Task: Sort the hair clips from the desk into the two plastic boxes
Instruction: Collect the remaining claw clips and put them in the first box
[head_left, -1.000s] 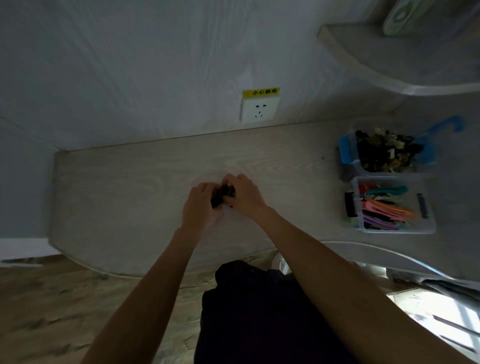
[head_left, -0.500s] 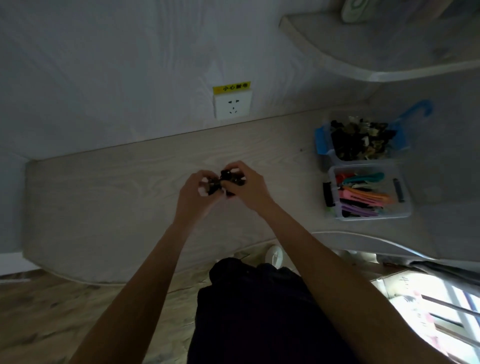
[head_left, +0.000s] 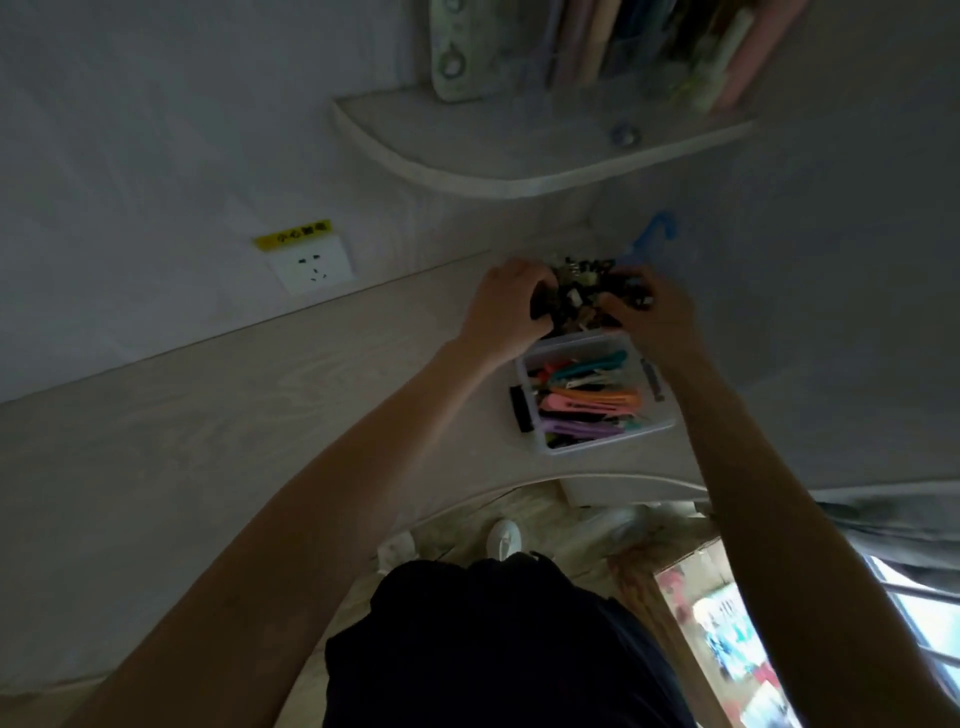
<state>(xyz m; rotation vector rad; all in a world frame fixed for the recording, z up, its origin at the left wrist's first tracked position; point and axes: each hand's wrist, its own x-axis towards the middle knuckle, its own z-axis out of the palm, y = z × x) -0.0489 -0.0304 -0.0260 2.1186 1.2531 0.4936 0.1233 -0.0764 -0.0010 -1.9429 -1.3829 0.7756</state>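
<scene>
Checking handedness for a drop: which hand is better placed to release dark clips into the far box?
Right hand, probably: it holds dark clips above that box's dark pile; left hand sits at its edge.

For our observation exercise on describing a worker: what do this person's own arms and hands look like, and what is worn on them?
Both arms are bare from the frame's lower edge to the fingers: no sleeves show. The left hand and right hand wear no gloves, and no watch, bracelet or ring can be made out in the dim light. The forearms are slim and unmarked. Dark clothing covers the lap below.
</scene>
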